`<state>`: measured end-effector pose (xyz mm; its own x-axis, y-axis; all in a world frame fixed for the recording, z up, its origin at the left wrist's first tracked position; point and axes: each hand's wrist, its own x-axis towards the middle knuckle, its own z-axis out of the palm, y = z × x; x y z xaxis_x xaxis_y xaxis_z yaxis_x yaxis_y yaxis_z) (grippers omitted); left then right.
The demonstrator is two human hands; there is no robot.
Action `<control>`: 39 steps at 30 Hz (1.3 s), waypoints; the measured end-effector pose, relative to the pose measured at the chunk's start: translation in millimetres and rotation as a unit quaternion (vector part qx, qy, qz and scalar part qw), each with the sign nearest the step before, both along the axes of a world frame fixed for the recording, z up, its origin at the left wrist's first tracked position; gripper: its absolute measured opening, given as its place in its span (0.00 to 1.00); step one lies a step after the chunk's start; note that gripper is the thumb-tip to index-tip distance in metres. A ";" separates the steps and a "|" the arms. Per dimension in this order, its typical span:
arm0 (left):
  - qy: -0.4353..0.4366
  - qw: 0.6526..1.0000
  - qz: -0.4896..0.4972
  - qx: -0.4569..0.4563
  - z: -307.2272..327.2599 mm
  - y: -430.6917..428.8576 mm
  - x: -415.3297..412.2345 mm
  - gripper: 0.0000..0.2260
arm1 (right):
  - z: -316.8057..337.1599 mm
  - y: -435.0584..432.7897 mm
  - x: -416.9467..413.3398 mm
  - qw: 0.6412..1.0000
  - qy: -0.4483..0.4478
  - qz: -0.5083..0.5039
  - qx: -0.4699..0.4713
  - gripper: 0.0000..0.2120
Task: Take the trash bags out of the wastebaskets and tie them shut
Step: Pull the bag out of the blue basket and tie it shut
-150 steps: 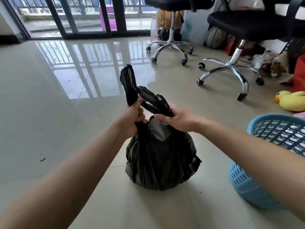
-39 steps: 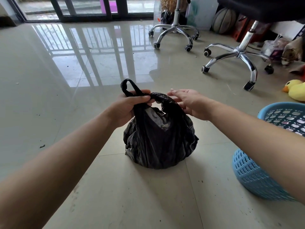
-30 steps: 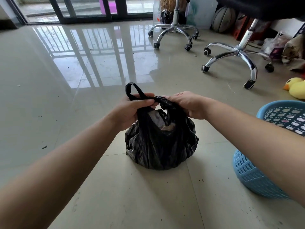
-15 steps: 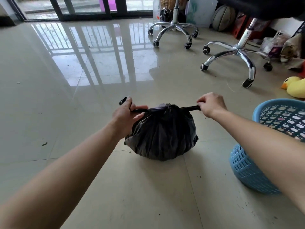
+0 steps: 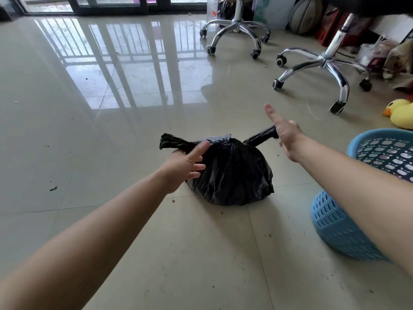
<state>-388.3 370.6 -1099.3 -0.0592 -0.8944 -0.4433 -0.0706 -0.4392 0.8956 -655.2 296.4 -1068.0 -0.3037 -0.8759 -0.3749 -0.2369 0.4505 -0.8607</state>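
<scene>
Head camera: trash bag [image 5: 232, 173] sits knotted on the floor [image 5: 100, 157] beside the wastebasket [image 5: 342, 231]. Both left hand [image 5: 182, 166] and right hand [image 5: 287, 139] hover at its tails, fingers [image 5: 197, 152] spread, gripping nothing. One slack knot could slip loose when lifted.

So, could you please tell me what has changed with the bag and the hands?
The left hand and the right hand pulled the two ends of the trash bag apart, cinching its open mouth shut, then let go. Both hands are now open. The bag stayed on the floor beside the blue wastebasket.
</scene>
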 end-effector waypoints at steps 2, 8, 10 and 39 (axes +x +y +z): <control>-0.018 0.999 -0.007 -0.049 -7.4 5.6 -11.8 0.13 | -16.1 5.9 -0.1 0.995 0.005 0.058 0.075 0.65; -0.081 0.986 0.090 -0.113 -16.5 2.3 -43.5 0.08 | -41.1 12.8 8.4 0.971 -0.004 0.149 0.185 0.38; -0.098 0.980 0.135 -0.113 -15.5 -0.9 -50.5 0.11 | -42.2 11.5 11.1 0.973 0.001 0.140 0.184 0.40; 0.039 0.922 0.370 -0.108 -43.6 27.7 -41.2 0.19 | -46.9 -1.3 66.5 0.963 0.257 -0.005 -0.080 0.16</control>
